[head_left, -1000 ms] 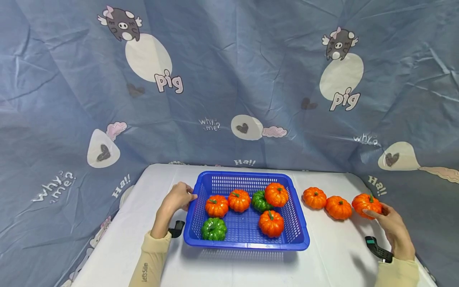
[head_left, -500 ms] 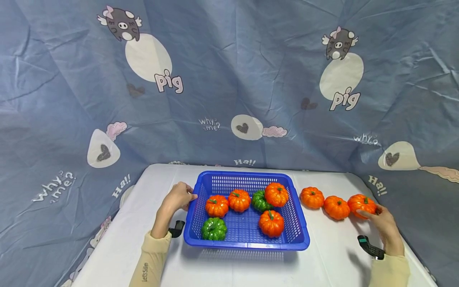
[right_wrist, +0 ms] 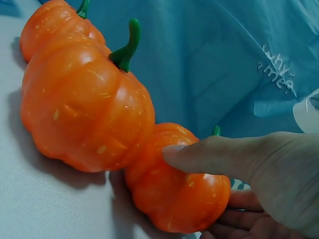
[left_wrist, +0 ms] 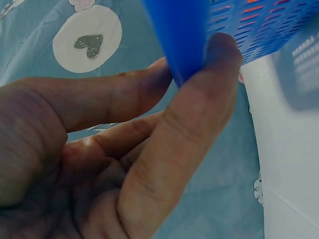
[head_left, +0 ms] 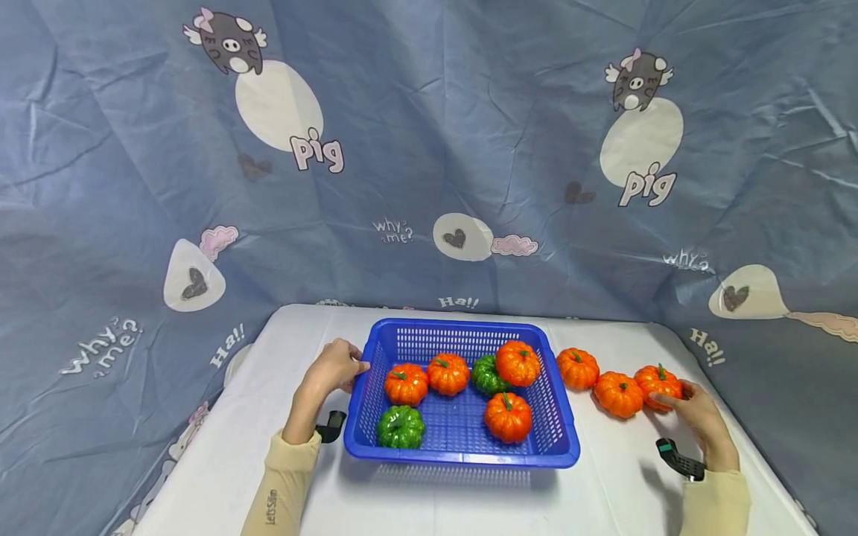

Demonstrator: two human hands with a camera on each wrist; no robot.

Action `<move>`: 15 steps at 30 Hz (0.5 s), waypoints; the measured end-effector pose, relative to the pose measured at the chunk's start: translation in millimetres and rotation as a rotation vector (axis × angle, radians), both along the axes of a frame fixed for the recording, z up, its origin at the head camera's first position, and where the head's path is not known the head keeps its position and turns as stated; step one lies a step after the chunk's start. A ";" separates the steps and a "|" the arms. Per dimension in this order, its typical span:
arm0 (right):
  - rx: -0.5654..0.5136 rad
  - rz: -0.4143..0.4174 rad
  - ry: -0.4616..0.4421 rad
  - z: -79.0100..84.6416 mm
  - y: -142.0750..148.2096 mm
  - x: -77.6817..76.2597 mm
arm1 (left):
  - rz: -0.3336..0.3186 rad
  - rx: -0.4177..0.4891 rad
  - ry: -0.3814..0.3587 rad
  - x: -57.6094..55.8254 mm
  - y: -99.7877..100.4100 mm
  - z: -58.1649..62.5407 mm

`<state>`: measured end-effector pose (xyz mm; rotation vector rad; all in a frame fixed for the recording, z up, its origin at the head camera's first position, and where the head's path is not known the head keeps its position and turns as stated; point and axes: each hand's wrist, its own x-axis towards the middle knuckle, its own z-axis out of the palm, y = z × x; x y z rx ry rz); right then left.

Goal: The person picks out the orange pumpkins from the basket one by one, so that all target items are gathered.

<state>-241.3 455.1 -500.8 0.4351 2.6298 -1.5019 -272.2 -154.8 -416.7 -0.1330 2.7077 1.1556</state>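
Observation:
My left hand point(head_left: 333, 368) pinches the left rim of a blue plastic basket point(head_left: 462, 459); the left wrist view has thumb and finger on either side of the blue rim point(left_wrist: 182, 40). Inside the basket lie several small orange and green toy pumpkins, one orange pumpkin point(head_left: 518, 363) leaning over a green pumpkin point(head_left: 488, 374). Right of the basket, my right hand point(head_left: 700, 417) grips an orange pumpkin point(head_left: 657, 381) from its right side, thumb in front. This pumpkin touches the middle orange pumpkin point(head_left: 618, 394), beyond which sits another orange pumpkin point(head_left: 578, 369) near the basket wall.
The white tabletop point(head_left: 442, 506) carries everything. A blue curtain point(head_left: 415, 134) with pig prints hangs behind and at both sides. Each wrist wears a black camera mount, such as the right mount point(head_left: 682, 459).
My right hand has moved left with its pumpkin, and the row of three orange pumpkins has slid left toward the basket. The left hand and basket have stayed put.

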 end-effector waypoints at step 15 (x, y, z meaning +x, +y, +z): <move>0.001 -0.037 -0.020 19.9 -3.0 2.6 | -0.002 -0.012 0.006 0.3 0.6 1.7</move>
